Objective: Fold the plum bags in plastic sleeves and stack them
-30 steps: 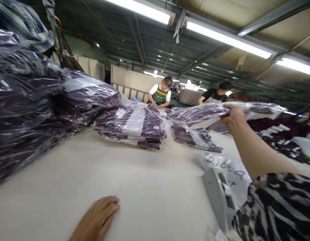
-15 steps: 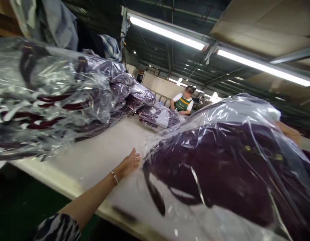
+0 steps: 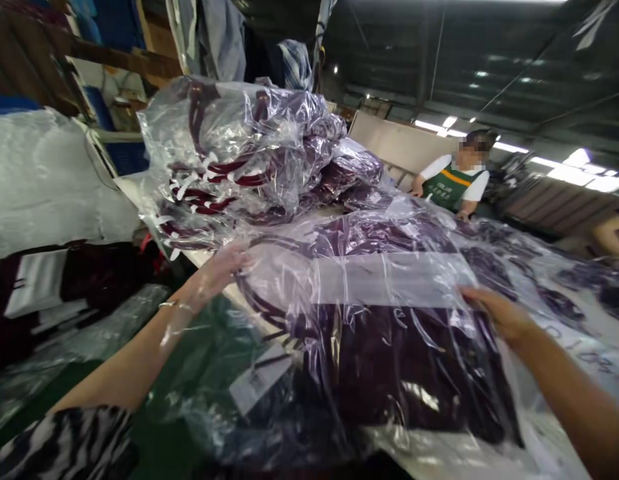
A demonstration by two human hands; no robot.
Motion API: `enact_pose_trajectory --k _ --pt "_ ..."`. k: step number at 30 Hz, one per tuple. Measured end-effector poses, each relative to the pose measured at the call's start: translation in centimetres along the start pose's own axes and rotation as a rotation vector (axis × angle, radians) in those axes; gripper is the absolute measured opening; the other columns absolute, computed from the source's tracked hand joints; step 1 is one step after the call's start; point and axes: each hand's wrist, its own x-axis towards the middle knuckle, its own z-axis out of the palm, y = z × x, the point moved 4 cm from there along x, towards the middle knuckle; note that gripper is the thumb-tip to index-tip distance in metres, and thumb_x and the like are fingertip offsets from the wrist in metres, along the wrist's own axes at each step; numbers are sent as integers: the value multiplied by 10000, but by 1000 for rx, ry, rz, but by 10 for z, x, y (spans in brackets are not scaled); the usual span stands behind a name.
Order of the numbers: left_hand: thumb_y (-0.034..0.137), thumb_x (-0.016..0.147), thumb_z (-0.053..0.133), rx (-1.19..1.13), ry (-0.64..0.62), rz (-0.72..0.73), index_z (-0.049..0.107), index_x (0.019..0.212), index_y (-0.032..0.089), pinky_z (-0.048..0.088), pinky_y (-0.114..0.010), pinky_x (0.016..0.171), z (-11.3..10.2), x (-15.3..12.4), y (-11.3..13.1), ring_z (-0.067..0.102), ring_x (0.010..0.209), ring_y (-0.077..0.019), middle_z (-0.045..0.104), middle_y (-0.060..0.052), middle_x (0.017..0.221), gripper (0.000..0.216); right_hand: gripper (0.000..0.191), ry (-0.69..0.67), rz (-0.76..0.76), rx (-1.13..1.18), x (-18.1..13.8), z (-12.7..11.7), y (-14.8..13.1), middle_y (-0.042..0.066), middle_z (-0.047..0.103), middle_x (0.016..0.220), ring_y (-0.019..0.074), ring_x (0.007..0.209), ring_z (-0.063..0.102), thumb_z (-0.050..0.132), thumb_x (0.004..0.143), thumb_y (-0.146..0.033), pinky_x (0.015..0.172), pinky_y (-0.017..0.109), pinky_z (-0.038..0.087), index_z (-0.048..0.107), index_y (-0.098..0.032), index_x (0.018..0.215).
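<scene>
A clear plastic bag holding a dark purple garment (image 3: pixel 379 340) hangs in front of me, over the near edge of the cream table (image 3: pixel 594 327). My left hand (image 3: pixel 217 270) grips the bag's left edge, seen partly through the plastic. My right hand (image 3: pixel 494 310) holds its right side, fingers curled over the film. A white tag (image 3: pixel 259 387) shows inside the bag's lower left part.
A tall pile of bagged purple garments (image 3: pixel 239 153) sits on the table behind the bag. A person in a green apron (image 3: pixel 452 180) works at the far end. White sheeting (image 3: pixel 44 173) and dark bundles lie to the left, off the table.
My view swung left. The bagged garment came from my right hand's reach across the table to in front of me, and my left hand rose from the table to take its left edge.
</scene>
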Motion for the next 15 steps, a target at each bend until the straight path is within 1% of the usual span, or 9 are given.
enact_pose_trajectory --k 2,3,4,6,8,10,12,14,15 --pt "328 647 873 184 41 -52 629 1196 134 555 -388 875 9 7 -10 717 925 -263 756 -71 931 631 166 -141 213 120 8 34 42 127 738 684 244 539 688 790 692 -349 509 317 584 692 -215 694" --pt "388 646 873 265 59 -47 643 1169 128 545 -396 893 14 8 -14 718 926 -274 758 -79 912 628 174 -180 318 171 9 47 63 112 727 655 226 520 674 791 710 -334 518 304 583 675 -207 684" --pt "486 697 824 352 72 -2 655 1155 128 528 -408 934 21 8 -14 713 972 -289 760 -93 922 606 192 -189 401 209 10 56 82 100 718 630 217 510 666 786 733 -328 534 303 589 651 -206 673" --pt "646 853 598 571 87 158 654 1205 142 467 -416 1040 33 2 -6 673 1117 -299 759 -108 982 617 225 -156 481 247 10 62 110 87 713 613 221 517 671 764 780 -351 571 326 608 616 -212 684" --pt "669 908 480 802 103 258 596 1335 144 439 -406 1065 44 -5 2 661 1132 -289 754 -99 973 687 236 -162 482 270 9 60 126 95 740 675 239 585 706 743 814 -408 628 353 626 629 -211 754" --pt "643 850 597 989 118 233 457 1484 146 488 -394 973 51 -7 2 696 979 -274 740 -62 897 818 296 -185 452 251 8 54 134 108 766 764 251 668 733 714 841 -497 675 361 631 647 -209 822" --pt "557 790 706 1055 105 155 356 1547 154 529 -350 798 54 -3 -9 687 764 -231 704 -15 799 926 378 -175 425 164 6 50 137 118 779 839 259 729 744 690 843 -585 694 354 626 650 -209 854" --pt "480 834 672 1056 150 102 401 1518 187 507 -299 653 48 3 -23 643 635 -193 669 4 753 792 443 -105 391 41 5 49 139 125 783 903 269 780 747 707 806 -630 695 346 616 650 -203 912" --pt "445 864 638 1062 210 78 451 1481 188 493 -293 621 41 7 -29 633 615 -192 663 -6 751 695 488 -58 369 -25 6 49 139 130 782 935 281 812 749 730 776 -636 700 348 612 651 -194 966"
